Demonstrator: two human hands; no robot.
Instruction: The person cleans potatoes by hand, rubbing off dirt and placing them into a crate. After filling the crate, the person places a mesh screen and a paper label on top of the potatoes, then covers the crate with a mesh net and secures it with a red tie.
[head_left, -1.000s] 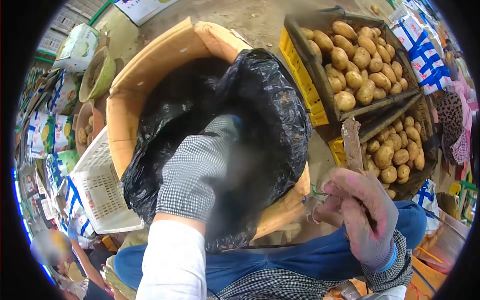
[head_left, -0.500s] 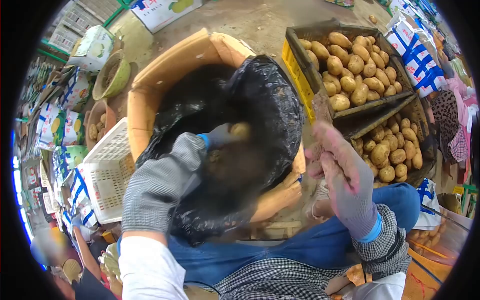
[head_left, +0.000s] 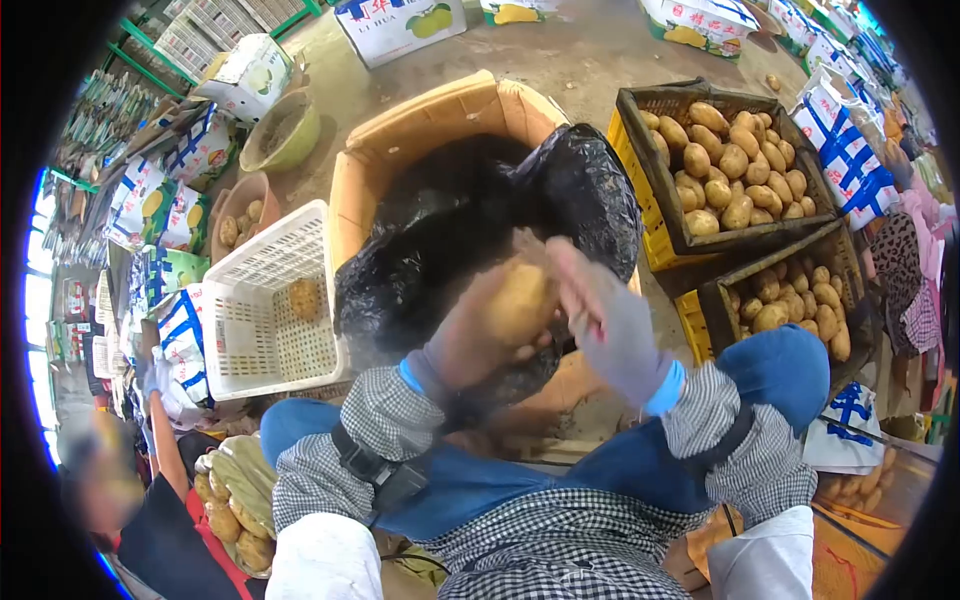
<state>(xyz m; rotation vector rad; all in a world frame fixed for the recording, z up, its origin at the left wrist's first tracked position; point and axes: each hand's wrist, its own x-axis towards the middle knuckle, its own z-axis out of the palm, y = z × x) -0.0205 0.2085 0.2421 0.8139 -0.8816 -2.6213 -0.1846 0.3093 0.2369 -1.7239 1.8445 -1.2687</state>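
Observation:
A large potato rests in my gloved left hand, whose fingers wrap its underside above the black plastic bag. My gloved right hand is against or just beside the potato's right side, fingers close together and blurred. Something brown and dirt-coloured shows at its fingertips; I cannot make out its kind. The bag lines an open cardboard box between my knees, and its dark inside is hard to see.
At left, a white plastic basket holds one potato. At right stand two potato-filled crates, an upper crate and a lower crate. Another person is at lower left. Printed cartons stand behind.
My left hand has risen from inside the bag with a potato, and my right hand has moved left to meet it. The view has shifted, showing a potato in the white basket.

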